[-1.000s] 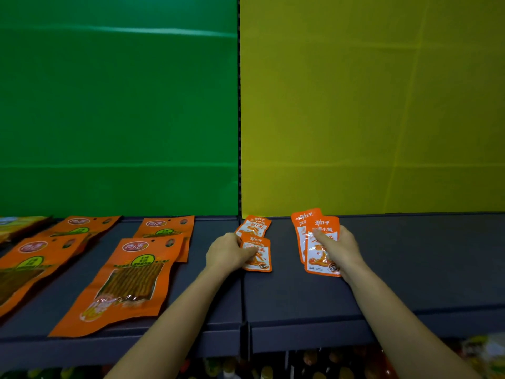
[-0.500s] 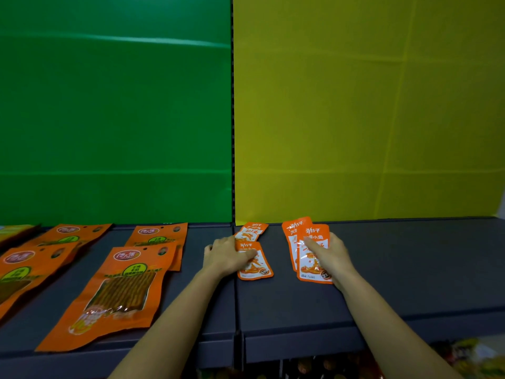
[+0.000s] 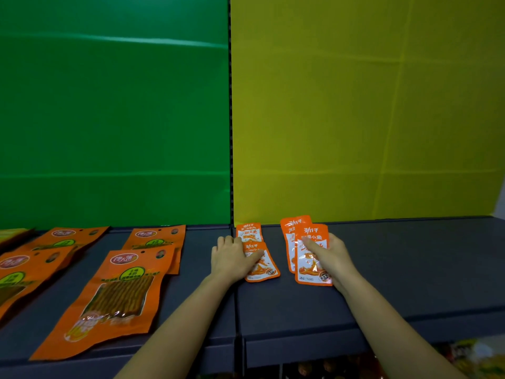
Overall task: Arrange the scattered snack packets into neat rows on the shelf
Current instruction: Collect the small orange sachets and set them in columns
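Holding two of the small orange snack packets, both hands work at the middle of the dark shelf [image 3: 410,269], just right of the seam between its two sections.

The left hand [image 3: 232,258] has its grip closed on the left edge of the front left packet [image 3: 263,268], with the thumb laid across the printed face and the bent fingers covering the edge. This packet lies flat on the shelf, its lower end slanted to the right, much as it was half a second ago. A second ago it lay nearly straight. Behind it, the rear left packet [image 3: 248,232] touches the base of the yellow back panel [image 3: 355,105]. It now sits squarer to the shelf, where before it was tilted.

The right hand [image 3: 333,255] pinches the front right packet [image 3: 310,272], thumb on top and fingers behind its right edge. That packet overlaps the rear right packet [image 3: 293,224], which shows above and to the left of it. This pair and the hand stand about where they were half a second ago.

The two pairs lie near each other but apart, with bare shelf between them. To the left, in front of the green back panel [image 3: 109,105], large orange packets [image 3: 117,296] lie in rows, unchanged.
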Available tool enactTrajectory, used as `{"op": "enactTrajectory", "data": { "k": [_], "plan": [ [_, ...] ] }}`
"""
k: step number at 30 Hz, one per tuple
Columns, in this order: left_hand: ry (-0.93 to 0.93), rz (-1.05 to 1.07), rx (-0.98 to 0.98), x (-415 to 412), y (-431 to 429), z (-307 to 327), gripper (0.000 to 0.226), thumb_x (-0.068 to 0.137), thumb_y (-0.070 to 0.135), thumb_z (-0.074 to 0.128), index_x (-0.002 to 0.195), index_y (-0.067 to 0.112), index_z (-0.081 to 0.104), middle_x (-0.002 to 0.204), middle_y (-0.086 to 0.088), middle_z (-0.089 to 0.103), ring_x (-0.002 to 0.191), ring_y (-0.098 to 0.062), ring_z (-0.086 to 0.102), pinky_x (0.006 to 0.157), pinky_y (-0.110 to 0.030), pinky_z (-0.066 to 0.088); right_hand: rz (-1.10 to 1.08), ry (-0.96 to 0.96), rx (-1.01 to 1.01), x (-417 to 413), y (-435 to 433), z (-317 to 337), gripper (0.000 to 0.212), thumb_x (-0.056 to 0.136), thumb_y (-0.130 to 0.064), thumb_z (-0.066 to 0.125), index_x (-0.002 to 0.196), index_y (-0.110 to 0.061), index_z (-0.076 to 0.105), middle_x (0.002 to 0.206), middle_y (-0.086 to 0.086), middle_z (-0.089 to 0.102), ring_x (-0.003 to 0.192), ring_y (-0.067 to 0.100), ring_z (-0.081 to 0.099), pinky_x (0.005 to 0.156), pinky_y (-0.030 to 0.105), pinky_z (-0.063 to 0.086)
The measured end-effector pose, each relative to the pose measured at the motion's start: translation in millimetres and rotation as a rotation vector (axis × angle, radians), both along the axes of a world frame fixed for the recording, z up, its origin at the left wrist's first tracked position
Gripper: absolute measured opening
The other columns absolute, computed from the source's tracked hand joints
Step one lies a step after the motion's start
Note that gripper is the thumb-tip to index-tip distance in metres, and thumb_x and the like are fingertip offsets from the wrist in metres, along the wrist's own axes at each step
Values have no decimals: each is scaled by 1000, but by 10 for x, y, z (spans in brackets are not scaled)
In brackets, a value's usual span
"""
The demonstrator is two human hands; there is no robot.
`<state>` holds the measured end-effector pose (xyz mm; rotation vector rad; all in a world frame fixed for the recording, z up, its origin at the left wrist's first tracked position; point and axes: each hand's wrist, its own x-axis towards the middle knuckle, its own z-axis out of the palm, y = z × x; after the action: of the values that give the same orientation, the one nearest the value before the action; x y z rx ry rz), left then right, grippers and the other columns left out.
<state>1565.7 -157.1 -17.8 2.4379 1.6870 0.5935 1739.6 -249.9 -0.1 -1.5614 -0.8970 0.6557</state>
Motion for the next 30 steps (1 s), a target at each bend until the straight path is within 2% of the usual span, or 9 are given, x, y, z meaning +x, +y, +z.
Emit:
{"op": "enactTrajectory", "data": {
  "k": [6,9,12,14,18,21,24,27,30],
  "plan": [
    [-202,-5,34,-83,-37,57,51,95,46,35,125,9,53,134,-11,46,128,-25,33,104,-37,29,180,179,-12,-284,-372,132,12,85,-22,67,92,-12,65,80,8,73,57,14,70,53,26,58],
    [-324,17,92,-191,-108,120,40,95,39,40,117,11,59,126,-9,52,123,-25,38,99,-36,32,239,138,-58,-458,-539,116,14,84,-25,67,94,-16,64,87,8,75,69,18,73,63,32,60],
    [-296,-11,109,-271,-214,106,33,94,36,44,109,12,61,120,-7,56,118,-23,42,95,-34,33,248,38,-95,-607,-636,58,16,85,-26,66,98,-17,63,96,7,74,84,21,72,81,40,58],
    [-267,-32,80,-298,-271,68,34,94,38,44,104,11,62,116,-7,57,116,-23,43,94,-34,34,224,-53,-115,-679,-662,28,21,86,-28,65,104,-17,62,102,6,72,88,20,71,86,41,56],
    [-311,-78,-26,-327,-339,61,41,97,41,36,68,16,53,96,-6,53,111,-25,44,90,-35,34,131,-206,-163,-743,-663,19,27,87,-31,63,109,-15,59,107,4,70,94,19,69,80,30,53],
    [-344,-93,-27,-330,-361,78,46,98,40,30,72,12,56,91,-2,50,109,-25,45,90,-35,31,114,-320,-206,-734,-616,12,23,87,-34,62,102,-16,58,110,5,69,98,18,67,81,29,51],
    [-267,-135,6,-332,-362,58,41,91,48,45,75,14,61,93,-2,54,103,-20,46,84,-32,27,92,-370,-228,-734,-588,-6,30,87,-37,61,107,-15,58,112,5,68,99,18,67,82,29,50],
    [-199,-173,24,-331,-356,20,34,84,52,54,61,29,45,92,2,55,98,-16,47,82,-31,29,90,-452,-267,-733,-576,-21,38,87,-41,59,112,-14,57,114,4,67,102,18,65,80,27,48],
    [-159,-178,22,-322,-352,-5,35,85,53,53,61,29,43,92,3,54,103,-18,48,84,-32,29,79,-521,-287,-711,-572,-45,40,86,-46,59,109,-14,59,111,3,68,101,17,66,81,27,48]
  ]
}}
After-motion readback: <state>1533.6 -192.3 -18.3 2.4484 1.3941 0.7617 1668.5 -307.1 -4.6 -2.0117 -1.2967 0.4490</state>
